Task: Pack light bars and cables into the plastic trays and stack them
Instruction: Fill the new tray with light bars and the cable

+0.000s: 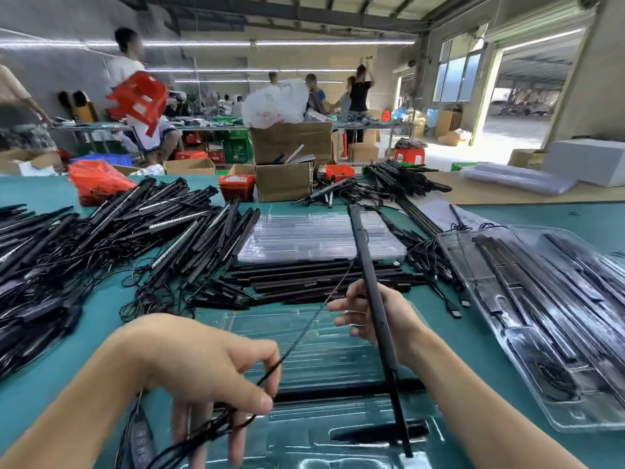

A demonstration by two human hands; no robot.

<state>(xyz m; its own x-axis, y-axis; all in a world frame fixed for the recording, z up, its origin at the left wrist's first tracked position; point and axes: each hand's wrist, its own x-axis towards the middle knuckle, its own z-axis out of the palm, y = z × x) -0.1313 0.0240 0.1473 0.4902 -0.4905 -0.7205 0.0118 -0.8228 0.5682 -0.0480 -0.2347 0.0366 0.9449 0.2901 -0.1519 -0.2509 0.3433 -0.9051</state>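
Head view of a packing station on a green table (pixel 558 218). The right hand (pixel 378 316) is gripping a long black light bar (pixel 368 286), its fingers curling round the shaft about midway; the bar is tilting away from the person, with its near end reaching down over a clear plastic tray (pixel 324 336) lying directly in front of the person. A thin black cable (pixel 304 330) is running from the bar down to the left hand (pixel 209 370), which is pinching it between thumb and forefinger while the remaining fingers are hanging loosely; more of the cable is bunching in loops below that hand, beside what appears to be an inline controller (pixel 140 438), though blur is making this uncertain. One black bar is already lying crosswise in the near tray. Just beyond the tray, a row of black bars (pixel 321 275) is lying side by side, and behind them a stack of empty clear trays (pixel 318 235) is sitting. To the right, a filled tray (pixel 554 316) holding bars and coiled cable is resting at an angle on the table. To the left, a large loose heap of bars and tangled cables (pixel 111 231) is covering the table. Cardboard boxes (pixel 287 164) and a small red basket (pixel 236 186) are standing at the far edge, and several people are standing at other tables in the background.
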